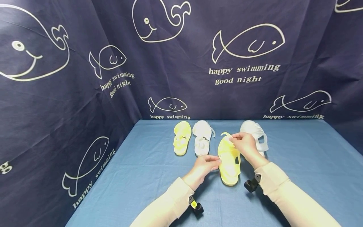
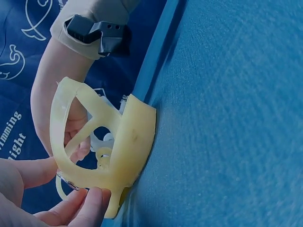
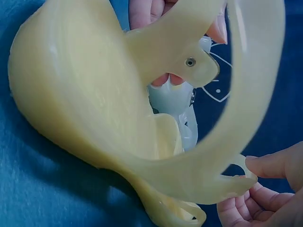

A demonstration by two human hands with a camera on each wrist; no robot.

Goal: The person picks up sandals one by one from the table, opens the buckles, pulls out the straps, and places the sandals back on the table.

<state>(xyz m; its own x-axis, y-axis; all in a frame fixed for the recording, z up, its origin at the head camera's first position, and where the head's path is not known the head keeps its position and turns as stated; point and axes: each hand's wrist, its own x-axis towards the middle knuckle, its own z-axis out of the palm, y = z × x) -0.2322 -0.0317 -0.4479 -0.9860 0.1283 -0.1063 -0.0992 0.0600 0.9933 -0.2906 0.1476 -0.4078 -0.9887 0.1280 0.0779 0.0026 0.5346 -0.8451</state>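
A yellow jelly sandal [image 1: 227, 170] rests on the blue cloth, between my hands. At its left side, my left hand [image 1: 203, 167] pinches the edge of a side strap between thumb and fingers. Near the sandal's far end, my right hand [image 1: 245, 143] pinches the tip of a thin yellow strap [image 1: 226, 134], held up off the sole. In the right wrist view, a side strap [image 3: 170, 52] bears a small metal snap [image 3: 190, 62], and the right thumb and fingers [image 3: 270, 165] grip the strap end. The left wrist view shows the sandal's open straps [image 2: 85, 127] from the side.
Behind my right hand lies a white sandal [image 1: 250, 127], partly hidden by it. Farther left are another yellow sandal [image 1: 182, 137] and a white one [image 1: 202, 132], side by side. A dark blue curtain [image 1: 181, 78] with fish drawings hangs behind the blue cloth-covered table [image 1: 136, 176].
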